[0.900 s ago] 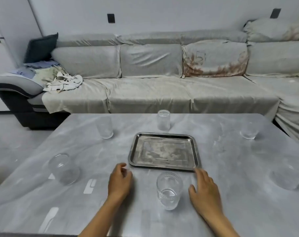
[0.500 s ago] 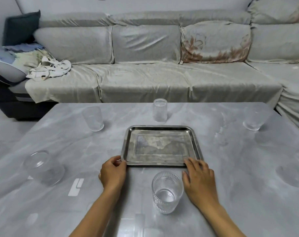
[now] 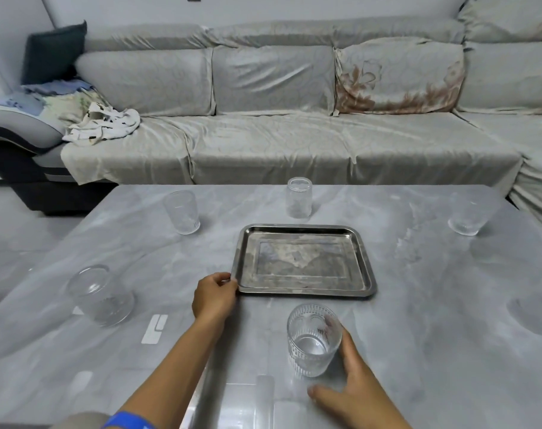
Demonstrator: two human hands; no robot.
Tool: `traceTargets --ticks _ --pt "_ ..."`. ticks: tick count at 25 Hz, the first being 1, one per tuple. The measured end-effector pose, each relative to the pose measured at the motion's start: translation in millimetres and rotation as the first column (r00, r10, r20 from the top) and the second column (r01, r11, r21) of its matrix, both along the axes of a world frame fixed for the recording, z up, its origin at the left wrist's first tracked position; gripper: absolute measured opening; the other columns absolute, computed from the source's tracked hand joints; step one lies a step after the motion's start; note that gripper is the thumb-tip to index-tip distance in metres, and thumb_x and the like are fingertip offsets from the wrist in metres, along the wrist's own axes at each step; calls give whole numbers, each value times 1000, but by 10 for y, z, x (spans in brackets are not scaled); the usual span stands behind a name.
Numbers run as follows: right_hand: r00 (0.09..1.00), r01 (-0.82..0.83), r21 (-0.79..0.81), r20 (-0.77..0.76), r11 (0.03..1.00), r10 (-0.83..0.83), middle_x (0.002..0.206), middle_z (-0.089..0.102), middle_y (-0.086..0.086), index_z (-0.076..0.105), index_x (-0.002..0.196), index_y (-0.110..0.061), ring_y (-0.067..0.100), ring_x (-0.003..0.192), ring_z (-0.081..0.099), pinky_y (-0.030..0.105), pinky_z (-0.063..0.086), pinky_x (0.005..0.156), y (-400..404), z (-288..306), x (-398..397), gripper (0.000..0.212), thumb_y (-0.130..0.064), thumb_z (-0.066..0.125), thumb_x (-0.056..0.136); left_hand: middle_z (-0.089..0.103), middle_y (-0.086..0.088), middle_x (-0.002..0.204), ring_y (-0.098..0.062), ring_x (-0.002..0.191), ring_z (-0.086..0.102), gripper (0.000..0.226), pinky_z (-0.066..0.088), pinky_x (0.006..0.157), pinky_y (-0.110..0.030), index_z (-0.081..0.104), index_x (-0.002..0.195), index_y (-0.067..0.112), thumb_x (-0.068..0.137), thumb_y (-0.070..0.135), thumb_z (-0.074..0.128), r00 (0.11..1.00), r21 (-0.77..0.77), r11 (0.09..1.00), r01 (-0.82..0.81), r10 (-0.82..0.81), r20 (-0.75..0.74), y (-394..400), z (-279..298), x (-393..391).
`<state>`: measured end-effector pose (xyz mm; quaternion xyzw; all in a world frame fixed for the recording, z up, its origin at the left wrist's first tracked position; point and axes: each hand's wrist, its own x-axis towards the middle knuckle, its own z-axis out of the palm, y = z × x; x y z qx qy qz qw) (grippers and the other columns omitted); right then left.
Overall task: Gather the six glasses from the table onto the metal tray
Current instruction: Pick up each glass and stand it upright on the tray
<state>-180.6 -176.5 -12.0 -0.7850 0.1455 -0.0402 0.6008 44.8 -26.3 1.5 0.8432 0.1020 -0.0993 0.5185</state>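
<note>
The empty metal tray (image 3: 303,261) lies mid-table. My left hand (image 3: 214,297) grips its front-left corner. Just in front of the tray stands a ribbed glass (image 3: 313,339). My right hand (image 3: 353,388) is cupped round its right side, with fingers behind the glass and the thumb spread a little apart from its base. Other glasses stand on the table: one behind the tray (image 3: 299,198), one at the back left (image 3: 183,216), a wide one at the left (image 3: 99,294), one at the back right (image 3: 466,216) and one cut off at the right edge (image 3: 539,305).
The grey marble table (image 3: 418,320) stands before a long covered sofa (image 3: 279,140). A crumpled cloth (image 3: 102,125) lies on the sofa's left end. White reflections mark the table's near left part.
My right hand has left the tray's front rim and come back round the ribbed glass. My left hand stays at the tray's front-left corner.
</note>
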Motion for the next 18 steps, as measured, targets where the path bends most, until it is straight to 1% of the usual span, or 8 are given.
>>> traceTargets --ticks 2,5,8,9,11,13,15,18 --pt "992 128 -67 15 989 -128 119 64 -19 43 129 -45 -4 111 58 17 45 93 103 28 90 88 -22 83 54 74 3 93 -25 89 67 22 53 91 -44 72 100 24 79 27 65 1000 4 1000 7 -7 -9 -13 3 -33" --pt "979 200 -105 -5 974 -201 114 65 -17 50 116 -47 2 106 62 22 48 90 126 135 146 83 -30 87 44 73 4 91 -23 90 66 25 52 92 -44 71 103 24 79 27 68 1000 -20 1000 5 -6 -18 20 -34 -42" --pt "972 233 -117 63 965 -227 121 63 -11 51 122 -41 10 110 61 33 51 94 34 425 351 86 -36 87 44 70 9 85 -20 89 64 28 52 92 -41 70 106 24 78 27 68 1000 -21 1000 2 -2 9 32 -42 -35" --pt "969 241 -164 97 957 -227 121 61 -12 49 124 -40 8 109 60 32 51 93 -23 565 509 87 -40 86 46 69 12 81 -19 88 64 28 51 92 -41 70 106 25 78 27 68 1000 -11 1000 5 -4 22 30 -48 -29" --pt "960 263 -265 171 928 -223 113 61 -17 47 116 -41 6 100 61 28 51 82 -146 861 931 80 -47 85 47 66 18 76 -18 85 63 29 50 95 -43 69 107 26 78 27 67 999 11 1000 15 -16 41 26 -59 -24" --pt "952 288 -383 215 878 -219 105 62 -12 47 108 -35 13 93 60 32 51 77 -249 1075 1424 72 -50 84 48 64 18 74 -17 83 61 28 47 98 -45 69 107 27 79 27 67 998 31 999 16 -18 57 17 -78 -14" --pt "962 257 -504 213 825 -171 105 65 -4 53 109 -29 22 96 58 36 50 80 -320 1148 1922 68 -47 84 51 62 18 70 -16 79 58 24 44 100 -46 70 105 28 81 27 67 997 47 999 5 -8 73 0 -89 1" --pt "993 115 -673 87 730 -76 110 65 5 57 121 -23 29 106 52 35 47 85 -312 1030 2451 70 -39 81 57 62 18 67 -11 73 55 18 39 101 -44 70 101 31 84 27 65 996 57 998 -3 -2 89 -21 -113 4"
